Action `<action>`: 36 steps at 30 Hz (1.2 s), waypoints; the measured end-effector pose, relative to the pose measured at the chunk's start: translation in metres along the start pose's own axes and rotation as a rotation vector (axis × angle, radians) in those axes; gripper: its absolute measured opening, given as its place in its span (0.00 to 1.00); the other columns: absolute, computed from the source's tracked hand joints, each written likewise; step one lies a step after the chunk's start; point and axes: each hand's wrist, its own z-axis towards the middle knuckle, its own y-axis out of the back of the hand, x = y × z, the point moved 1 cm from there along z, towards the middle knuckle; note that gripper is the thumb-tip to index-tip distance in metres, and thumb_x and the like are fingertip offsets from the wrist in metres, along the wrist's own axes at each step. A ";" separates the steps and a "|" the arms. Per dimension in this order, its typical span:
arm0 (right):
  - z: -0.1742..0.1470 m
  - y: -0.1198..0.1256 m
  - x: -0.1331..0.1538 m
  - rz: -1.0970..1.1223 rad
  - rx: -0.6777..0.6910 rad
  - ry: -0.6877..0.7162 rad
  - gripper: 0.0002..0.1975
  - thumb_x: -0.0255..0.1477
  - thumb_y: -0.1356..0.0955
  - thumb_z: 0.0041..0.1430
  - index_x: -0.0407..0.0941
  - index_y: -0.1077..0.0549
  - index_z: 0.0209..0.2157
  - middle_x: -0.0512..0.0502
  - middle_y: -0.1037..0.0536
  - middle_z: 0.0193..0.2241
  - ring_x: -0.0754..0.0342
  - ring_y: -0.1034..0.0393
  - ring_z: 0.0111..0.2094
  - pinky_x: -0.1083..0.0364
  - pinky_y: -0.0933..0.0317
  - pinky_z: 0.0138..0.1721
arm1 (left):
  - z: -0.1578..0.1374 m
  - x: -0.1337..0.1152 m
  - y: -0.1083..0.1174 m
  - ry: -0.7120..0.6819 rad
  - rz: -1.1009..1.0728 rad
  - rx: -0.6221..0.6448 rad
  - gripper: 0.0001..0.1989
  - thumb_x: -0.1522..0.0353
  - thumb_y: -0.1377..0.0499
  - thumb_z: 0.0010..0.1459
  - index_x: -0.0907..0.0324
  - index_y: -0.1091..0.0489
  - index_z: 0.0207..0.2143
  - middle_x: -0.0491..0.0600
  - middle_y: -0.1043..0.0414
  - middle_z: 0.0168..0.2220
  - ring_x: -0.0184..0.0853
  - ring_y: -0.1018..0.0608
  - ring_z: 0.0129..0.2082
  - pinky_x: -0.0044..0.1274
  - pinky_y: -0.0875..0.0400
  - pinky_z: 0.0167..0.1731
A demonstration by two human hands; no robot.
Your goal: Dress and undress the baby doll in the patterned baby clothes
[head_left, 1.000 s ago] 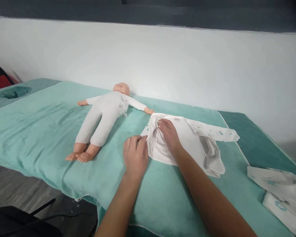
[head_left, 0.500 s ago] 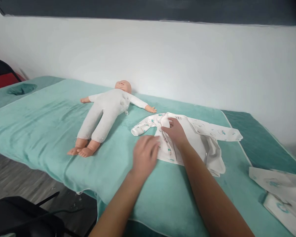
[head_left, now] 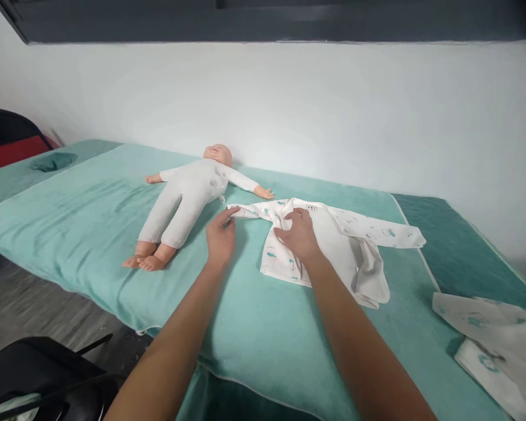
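Observation:
A white baby shirt (head_left: 339,251) with small green prints lies spread on the bed, its front partly opened. My left hand (head_left: 221,234) pinches the end of its left-hand sleeve between thumb and fingers. At the chest, just below the neckline, my right hand (head_left: 298,233) has its fingers bent and closed on the shirt's front edge. The other sleeve stretches out to the right. Left of the shirt, a baby doll (head_left: 193,187) in a white body suit lies on its back, arms spread. One of its hands rests close behind the sleeve that I hold.
A green sheet (head_left: 92,234) covers the bed, which stands against a white wall (head_left: 289,111). More folded white printed clothing (head_left: 495,339) lies at the right front. A black chair (head_left: 39,374) stands at the lower left, and a black and red seat (head_left: 9,137) farther back.
My left hand has moved left and away from me, from the shirt's front to the sleeve end, and has taken hold of it. My right hand stays at the chest. The view has shifted slightly.

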 end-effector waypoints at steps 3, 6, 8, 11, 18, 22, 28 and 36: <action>0.002 0.001 -0.002 -0.012 -0.025 -0.024 0.06 0.30 0.32 0.50 0.46 0.33 0.31 0.40 0.35 0.50 0.41 0.42 0.55 0.45 0.38 0.49 | 0.016 0.008 0.000 -0.114 -0.030 -0.050 0.19 0.75 0.51 0.59 0.56 0.22 0.42 0.48 0.22 0.49 0.38 0.25 0.55 0.32 0.36 0.59; 0.005 0.004 -0.003 0.028 -0.057 -0.038 0.03 0.28 0.34 0.50 0.47 0.35 0.26 0.41 0.32 0.44 0.44 0.39 0.49 0.48 0.38 0.47 | 0.025 0.014 -0.001 -0.043 -0.028 -0.126 0.17 0.75 0.52 0.58 0.59 0.23 0.39 0.50 0.23 0.48 0.37 0.24 0.53 0.31 0.35 0.57; 0.008 0.008 -0.003 0.081 -0.081 -0.078 0.02 0.28 0.35 0.51 0.47 0.34 0.26 0.44 0.30 0.39 0.47 0.35 0.43 0.49 0.39 0.47 | 0.027 0.016 -0.002 0.058 -0.022 -0.169 0.15 0.73 0.51 0.59 0.59 0.25 0.39 0.51 0.23 0.44 0.36 0.23 0.46 0.29 0.32 0.51; 0.011 0.013 -0.003 0.223 -0.118 -0.208 0.03 0.31 0.36 0.53 0.47 0.34 0.28 0.48 0.28 0.31 0.50 0.33 0.35 0.51 0.39 0.41 | 0.027 0.015 -0.005 0.198 -0.021 -0.174 0.12 0.65 0.45 0.60 0.59 0.29 0.43 0.48 0.26 0.33 0.34 0.25 0.33 0.26 0.31 0.36; 0.013 0.020 -0.015 0.357 -0.189 -0.387 0.10 0.35 0.36 0.50 0.47 0.30 0.35 0.47 0.25 0.32 0.52 0.33 0.29 0.54 0.41 0.29 | 0.026 0.014 -0.005 0.182 0.177 -0.065 0.14 0.67 0.42 0.55 0.59 0.28 0.45 0.46 0.29 0.29 0.36 0.27 0.31 0.28 0.31 0.37; 0.016 0.023 -0.025 0.318 -0.198 -0.418 0.18 0.32 0.35 0.46 0.46 0.30 0.42 0.49 0.26 0.28 0.53 0.35 0.25 0.54 0.43 0.27 | 0.029 0.021 -0.006 0.113 0.118 -0.041 0.20 0.76 0.48 0.53 0.57 0.27 0.47 0.51 0.23 0.45 0.39 0.23 0.44 0.32 0.29 0.48; 0.016 0.032 -0.026 0.234 -0.141 -0.402 0.20 0.41 0.31 0.45 0.46 0.28 0.39 0.43 0.22 0.37 0.47 0.29 0.34 0.52 0.39 0.34 | 0.037 0.026 -0.008 0.006 -0.027 -0.043 0.24 0.77 0.50 0.57 0.58 0.29 0.54 0.51 0.34 0.62 0.41 0.33 0.63 0.36 0.38 0.63; 0.015 0.032 -0.030 0.112 -0.148 -0.382 0.19 0.33 0.33 0.45 0.47 0.28 0.43 0.45 0.24 0.28 0.47 0.31 0.28 0.51 0.40 0.31 | 0.026 0.006 -0.014 -0.343 0.302 -0.010 0.19 0.71 0.53 0.64 0.58 0.29 0.53 0.53 0.30 0.59 0.38 0.31 0.61 0.35 0.39 0.62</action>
